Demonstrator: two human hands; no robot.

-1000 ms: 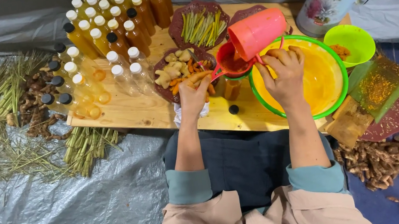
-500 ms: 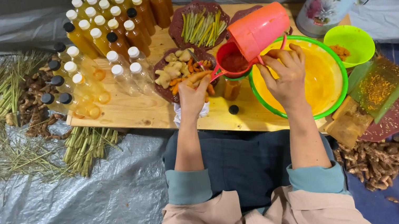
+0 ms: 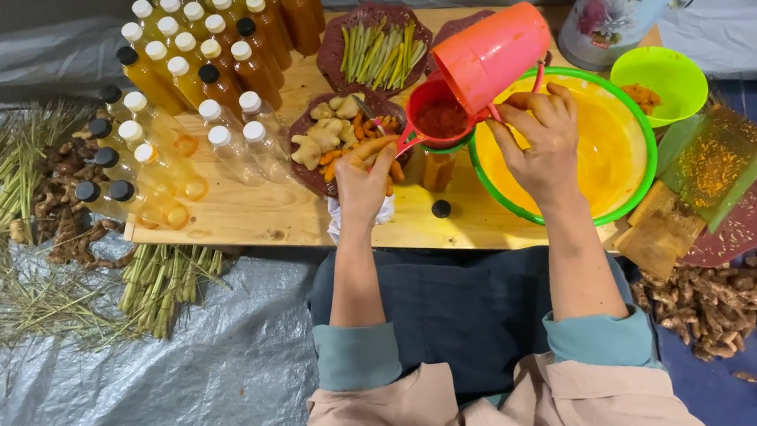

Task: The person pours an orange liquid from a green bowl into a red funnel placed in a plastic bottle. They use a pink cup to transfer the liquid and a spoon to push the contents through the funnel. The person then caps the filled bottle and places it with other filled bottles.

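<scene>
Tilting mouth-down near the middle of the wooden counter (image 3: 268,215), an orange-pink jug (image 3: 493,53) hangs over a small red strainer (image 3: 439,115) that holds dark red pulp. The right hand (image 3: 544,141) has its grip closed on the jug's handle, fingers curled above a green-rimmed basin (image 3: 643,191) of yellow liquid. The left hand (image 3: 361,177) pinches the strainer's handle, its grip shut around it, with the strainer sitting over a small bottle (image 3: 438,171) just beside the basin's left rim. Behind the left hand lies a dark plate of cut roots (image 3: 326,135). Capped bottles of amber liquid (image 3: 211,47) crowd the counter's far left corner.
</scene>
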